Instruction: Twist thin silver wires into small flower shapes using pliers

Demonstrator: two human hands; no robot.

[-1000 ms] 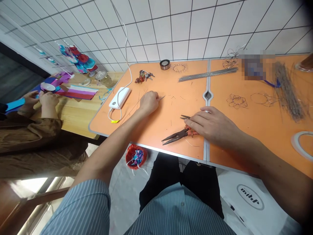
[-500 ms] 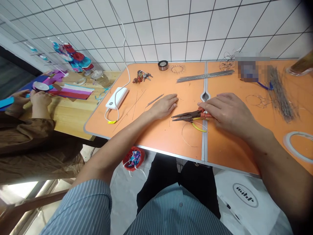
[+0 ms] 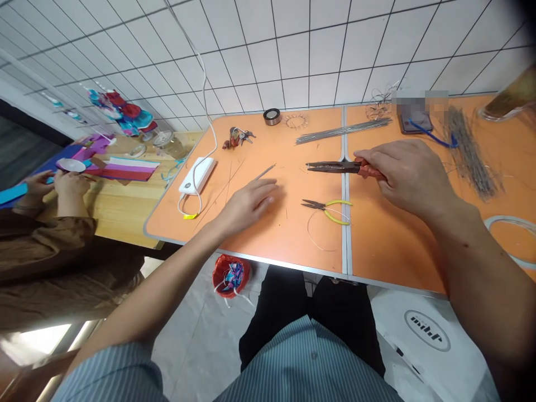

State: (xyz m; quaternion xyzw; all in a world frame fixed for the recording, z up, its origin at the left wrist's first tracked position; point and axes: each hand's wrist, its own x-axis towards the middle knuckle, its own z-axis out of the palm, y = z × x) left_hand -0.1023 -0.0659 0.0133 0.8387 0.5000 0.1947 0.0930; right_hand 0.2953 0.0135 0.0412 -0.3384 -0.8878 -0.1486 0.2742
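The left hand (image 3: 251, 206) was over the desk (image 3: 288, 243) near a thin rod (image 3: 265, 171), thumb and fingers apart. Yellow pliers (image 3: 320, 205) lay mid-desk. Beyond, the right hand (image 3: 412, 170) had fingers clamped on red pliers (image 3: 347, 167). Judged step: handling these; next move called for steady grip.

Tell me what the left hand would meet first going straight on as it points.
Probably the red-handled pliers in the right hand, though they may sit above that line.

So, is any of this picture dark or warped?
Head view: lines on the tiled wall slant and fan outward, suggesting wide-angle distortion; the upper-right corner falls black; the left hand casts a soft shadow on the orange table.
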